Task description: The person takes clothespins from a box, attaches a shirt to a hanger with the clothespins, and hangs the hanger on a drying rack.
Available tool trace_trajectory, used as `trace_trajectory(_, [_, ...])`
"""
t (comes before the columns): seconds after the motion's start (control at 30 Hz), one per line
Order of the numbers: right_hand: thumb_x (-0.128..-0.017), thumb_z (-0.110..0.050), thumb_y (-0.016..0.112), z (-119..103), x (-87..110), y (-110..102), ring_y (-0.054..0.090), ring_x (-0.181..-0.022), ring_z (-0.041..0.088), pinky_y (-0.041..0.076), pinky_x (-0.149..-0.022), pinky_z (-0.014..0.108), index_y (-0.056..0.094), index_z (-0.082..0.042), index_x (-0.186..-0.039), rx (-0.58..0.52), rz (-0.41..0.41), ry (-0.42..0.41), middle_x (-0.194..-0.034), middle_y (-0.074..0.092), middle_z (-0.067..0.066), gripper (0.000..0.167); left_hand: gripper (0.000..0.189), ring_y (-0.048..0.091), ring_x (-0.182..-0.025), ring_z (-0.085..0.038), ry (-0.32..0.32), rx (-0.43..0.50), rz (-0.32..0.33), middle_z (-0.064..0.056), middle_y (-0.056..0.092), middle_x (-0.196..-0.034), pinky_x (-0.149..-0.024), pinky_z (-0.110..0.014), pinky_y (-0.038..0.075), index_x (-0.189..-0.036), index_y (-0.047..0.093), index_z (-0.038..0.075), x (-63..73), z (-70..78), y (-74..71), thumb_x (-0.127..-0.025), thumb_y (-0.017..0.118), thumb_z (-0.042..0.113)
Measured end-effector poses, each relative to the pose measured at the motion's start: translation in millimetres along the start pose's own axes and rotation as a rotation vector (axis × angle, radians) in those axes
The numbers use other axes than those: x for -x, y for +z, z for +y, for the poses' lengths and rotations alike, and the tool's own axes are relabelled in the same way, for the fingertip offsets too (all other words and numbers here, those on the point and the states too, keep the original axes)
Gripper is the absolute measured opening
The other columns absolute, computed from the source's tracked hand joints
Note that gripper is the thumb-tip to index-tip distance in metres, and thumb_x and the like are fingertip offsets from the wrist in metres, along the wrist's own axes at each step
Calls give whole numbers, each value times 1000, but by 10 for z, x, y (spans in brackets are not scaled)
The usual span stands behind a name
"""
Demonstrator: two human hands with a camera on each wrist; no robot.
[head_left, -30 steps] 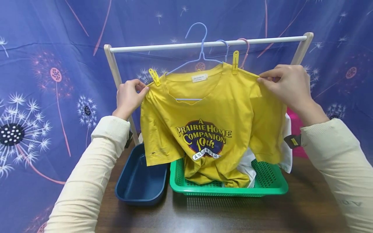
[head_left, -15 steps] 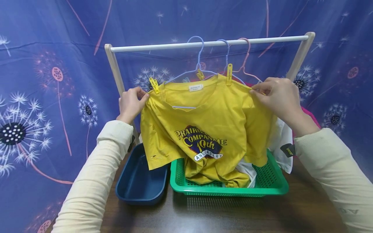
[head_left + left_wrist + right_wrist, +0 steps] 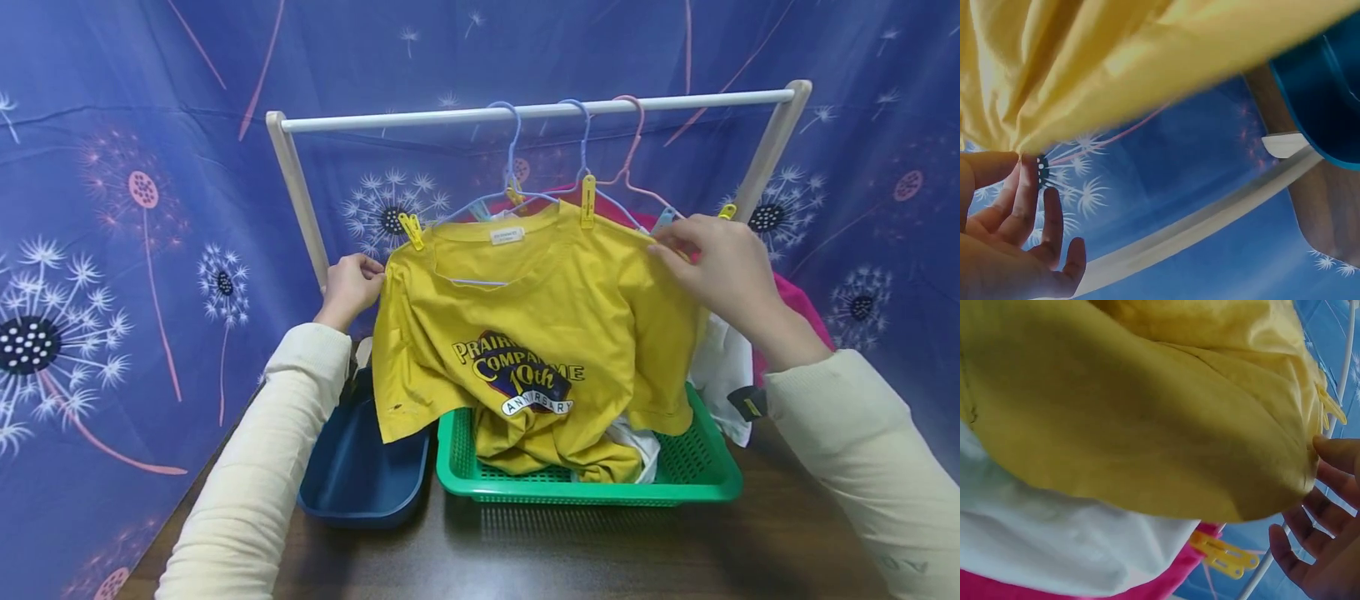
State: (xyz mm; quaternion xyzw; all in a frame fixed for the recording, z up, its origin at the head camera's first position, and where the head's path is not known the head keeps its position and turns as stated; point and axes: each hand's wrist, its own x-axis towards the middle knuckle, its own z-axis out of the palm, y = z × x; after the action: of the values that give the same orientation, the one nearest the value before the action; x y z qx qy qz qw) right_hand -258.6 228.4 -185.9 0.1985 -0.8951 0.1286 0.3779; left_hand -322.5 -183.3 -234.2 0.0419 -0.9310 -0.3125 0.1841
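A yellow T-shirt (image 3: 540,308) with a printed chest hangs on a blue hanger (image 3: 515,142), whose hook is over the white rod (image 3: 420,119) of a drying rack. Yellow clothespins fix its shoulders, one clothespin (image 3: 412,232) at the left and another clothespin (image 3: 588,202) by the collar's right side. My left hand (image 3: 351,290) pinches the left shoulder cloth between thumb and index finger, the other fingers spread in the left wrist view. With thumb and fingertips, my right hand (image 3: 722,268) pinches the right shoulder near the sleeve.
Behind the shirt, a second blue hanger (image 3: 584,137) and a pink hanger (image 3: 634,150) hang on the rod with white and pink clothes (image 3: 801,307). Below stand a green basket (image 3: 585,492) holding more clothes and a dark blue bin (image 3: 367,475) on a brown table (image 3: 555,558).
Both hands have lowered the shirt, and the hanger's hook has come down from above the rod onto it. The left hand has shifted down and slightly right.
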Motion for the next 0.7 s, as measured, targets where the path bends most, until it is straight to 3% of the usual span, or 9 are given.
trace_trajectory(0.1, [-87, -22, 60, 44, 84, -26, 57, -77, 30, 43, -69, 44, 68, -5, -96, -41, -17, 35, -84, 66, 14, 21, 22, 52, -109, -34, -11, -14, -61, -16, 65, -105, -101, -63, 19, -102, 60, 4, 46, -50, 6, -89, 49, 18])
trace_trajectory(0.23, [-89, -22, 57, 130, 216, -79, 55, -95, 36, 42, -81, 53, 64, -1, -101, -83, -15, 81, -97, 63, 19, 25, 24, 53, -106, -35, 27, -49, -92, -16, 64, -106, -100, -64, 20, -104, 58, 5, 130, -134, -6, -91, 46, 21])
trace_trajectory(0.37, [-88, -19, 57, 242, 354, -129, 50, -103, 39, 38, -85, 57, 61, 0, -108, -93, 4, 109, -106, 59, 21, 28, 26, 55, -103, -35, 91, -105, -80, -16, 64, -106, -96, -61, 24, -104, 59, 6, 243, -244, -29, -92, 45, 25])
trace_trajectory(0.7, [-83, -10, 59, 472, 736, -224, 44, -102, 44, 30, -83, 63, 57, 3, -110, -25, 2, 120, -109, 55, 25, 30, 29, 52, -98, -38, 247, -236, -11, -16, 62, -106, -84, -55, 29, -111, 55, 4, 568, -436, -99, -93, 48, 26])
